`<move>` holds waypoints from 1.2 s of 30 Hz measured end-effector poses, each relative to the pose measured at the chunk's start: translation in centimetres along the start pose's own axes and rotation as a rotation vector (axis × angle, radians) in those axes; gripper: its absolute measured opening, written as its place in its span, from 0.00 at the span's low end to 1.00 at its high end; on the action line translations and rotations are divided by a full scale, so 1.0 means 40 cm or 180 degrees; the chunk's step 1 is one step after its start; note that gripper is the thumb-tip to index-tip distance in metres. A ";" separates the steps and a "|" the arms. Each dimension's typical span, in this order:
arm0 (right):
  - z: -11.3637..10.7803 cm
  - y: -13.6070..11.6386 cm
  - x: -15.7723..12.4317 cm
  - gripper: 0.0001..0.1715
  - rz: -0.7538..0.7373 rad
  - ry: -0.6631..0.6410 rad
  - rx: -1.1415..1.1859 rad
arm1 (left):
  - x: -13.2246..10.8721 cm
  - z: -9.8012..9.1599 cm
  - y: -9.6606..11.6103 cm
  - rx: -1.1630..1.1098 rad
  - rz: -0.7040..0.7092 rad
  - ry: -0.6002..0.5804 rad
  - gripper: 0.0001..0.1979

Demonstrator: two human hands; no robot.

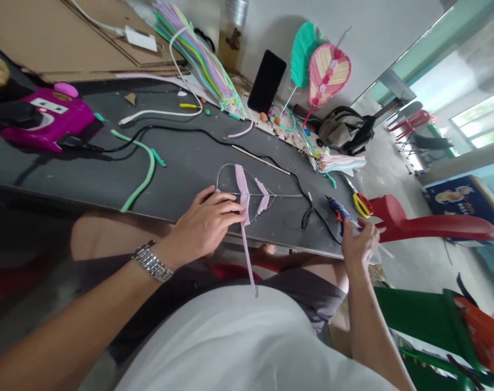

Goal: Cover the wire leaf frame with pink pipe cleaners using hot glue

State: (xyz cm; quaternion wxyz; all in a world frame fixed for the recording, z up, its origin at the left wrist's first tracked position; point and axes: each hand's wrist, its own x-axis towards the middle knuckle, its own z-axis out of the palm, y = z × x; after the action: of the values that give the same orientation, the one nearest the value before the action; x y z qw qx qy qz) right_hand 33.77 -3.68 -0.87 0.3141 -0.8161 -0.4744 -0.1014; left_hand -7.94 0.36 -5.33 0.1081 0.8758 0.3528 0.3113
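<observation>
A leaf-shaped wire frame (pixel 275 195) with a central stem lies on the dark table, partly wrapped in lilac pipe cleaner (pixel 242 182). One loose end of the pipe cleaner hangs over the table edge toward my lap. My left hand (pixel 210 220), with a metal watch at the wrist, holds the frame's rounded end down with bent fingers; its thumb is hidden. At the right, my right hand (pixel 360 241) is beside the rear of a blue glue gun (pixel 339 212), thumb and fingers apart. Whether it touches the gun is unclear.
Yellow-and-red-handled scissors (pixel 361 205) lie near a red plastic stool (pixel 410 222). A black cord (pixel 198 130) crosses the table to a magenta power box (pixel 43 119). Pipe cleaner bundles (pixel 206 65), a dark phone (pixel 267 81) and finished leaves (pixel 329 73) stand at the back.
</observation>
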 end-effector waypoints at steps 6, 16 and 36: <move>-0.002 -0.163 -0.247 0.13 -0.2983 -0.0758 0.1033 | 0.005 -0.010 0.014 -0.0036 -0.0148 -0.0049 0.18; 0.102 -0.361 -0.292 0.06 -0.3752 -0.1079 0.1428 | 0.003 -0.012 0.015 -0.0049 -0.0182 -0.0129 0.14; 0.152 -0.410 -0.225 0.03 -0.2348 -0.1942 0.1903 | 0.010 -0.024 0.019 -0.0167 -0.0215 -0.0213 0.13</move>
State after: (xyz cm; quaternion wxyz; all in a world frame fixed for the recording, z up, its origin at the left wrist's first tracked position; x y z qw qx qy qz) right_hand 14.45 -0.60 -2.95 0.3240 -0.4640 -0.8057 0.1749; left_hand -7.87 0.05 -4.09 0.1532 0.8702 0.3700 0.2872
